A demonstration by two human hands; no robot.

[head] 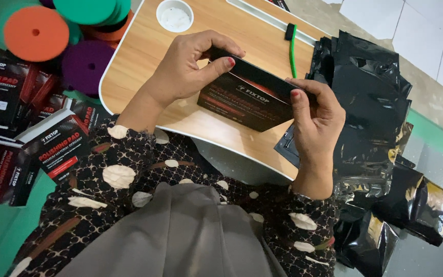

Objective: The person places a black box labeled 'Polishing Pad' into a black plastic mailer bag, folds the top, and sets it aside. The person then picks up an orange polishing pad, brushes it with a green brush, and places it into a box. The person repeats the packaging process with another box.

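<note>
The scene is evenly and fairly brightly lit from overhead, with soft light and no hard-edged shadows. Faint, diffuse shadows lie under the hands on the desk (144, 56). The black bags (370, 97) at the right throw back strong white and golden glare along their creases, hiding their surface detail. The dark box (247, 97) shows a mild sheen on its top edge. Focus is sharp in the middle; the foam discs (37, 33) in the upper left corner look a little soft. Wide-angle distortion bends the desk's edge and stretches things towards the corners. Colours are saturated, with deep blacks.
</note>
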